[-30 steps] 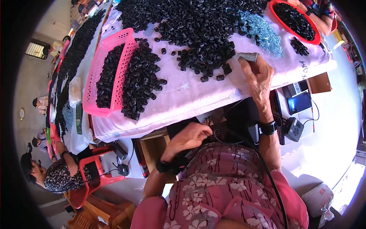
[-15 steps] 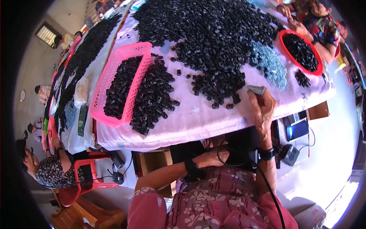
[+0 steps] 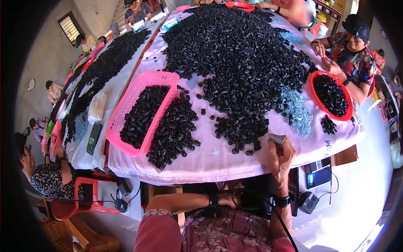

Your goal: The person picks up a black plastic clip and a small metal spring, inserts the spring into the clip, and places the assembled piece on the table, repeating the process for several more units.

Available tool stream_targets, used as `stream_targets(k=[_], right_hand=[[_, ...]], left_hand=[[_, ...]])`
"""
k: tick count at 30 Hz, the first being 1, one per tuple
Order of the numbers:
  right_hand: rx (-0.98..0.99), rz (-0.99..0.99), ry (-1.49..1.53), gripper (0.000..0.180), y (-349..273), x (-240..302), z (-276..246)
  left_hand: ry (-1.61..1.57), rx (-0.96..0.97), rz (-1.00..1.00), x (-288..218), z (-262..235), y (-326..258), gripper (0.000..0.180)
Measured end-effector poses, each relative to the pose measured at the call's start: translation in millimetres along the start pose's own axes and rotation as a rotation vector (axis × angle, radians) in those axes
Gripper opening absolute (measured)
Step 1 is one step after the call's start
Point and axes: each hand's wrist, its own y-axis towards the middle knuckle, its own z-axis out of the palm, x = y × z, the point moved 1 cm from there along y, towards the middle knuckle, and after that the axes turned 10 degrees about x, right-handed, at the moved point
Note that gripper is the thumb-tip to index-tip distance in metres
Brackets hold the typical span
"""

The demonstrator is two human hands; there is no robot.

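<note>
Seated people line the far left edge, one in a dotted top on a red plastic chair [image 3: 73, 197] at about eight o'clock. Next comes the long bench [image 3: 218, 161] under a pale pink cloth, with a dark phone [image 3: 93, 137] lying near its left edge. A pink basket [image 3: 126, 105] sits just right of the phone, filled with small black rings, and a loose heap of the same rings [image 3: 174, 132] touches its right wall. Below the bench edge, at six o'clock, the left hand [image 3: 228, 199] is tucked low against the person's lap, mostly hidden, so I cannot tell how its fingers stand. Across the middle of the bench spreads the big pile of black rings [image 3: 239, 63], reaching toward twelve o'clock. The right hand [image 3: 281, 157] rests on the near bench edge, fingers closed around a small grey flat piece [image 3: 278, 138] that sticks up just beside the pile's nearest rings. Clear pale-blue bits [image 3: 294, 109] lie further right, then a red round tray [image 3: 312, 82] of black rings at three o'clock, where another person's hands [image 3: 325, 59] work.
</note>
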Motion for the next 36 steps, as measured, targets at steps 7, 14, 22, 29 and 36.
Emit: stream_targets(k=[7, 14, 22, 29, 36], right_hand=[[-0.014, -0.034, -0.002, 0.011, 1, 2, -3], [-0.002, -0.028, -0.008, 0.011, 3, 8, 1], [-0.022, -0.03, -0.029, 0.012, -1, 1, 2], [-0.013, -0.017, -0.034, 0.012, 0, 5, 4], [-0.002, -0.04, -0.051, 0.01, 3, 3, 2]], left_hand=[[0.219, -0.15, 0.082, 7, 4, 0, 0.018], [0.023, -0.085, 0.01, 11, -2, 0, 0.01], [-0.095, -0.072, -0.097, 22, -4, 7, 0.014], [-0.096, -0.009, 0.015, 38, -4, 7, 0.013], [0.337, 0.005, 0.046, 24, 18, 12, 0.012]])
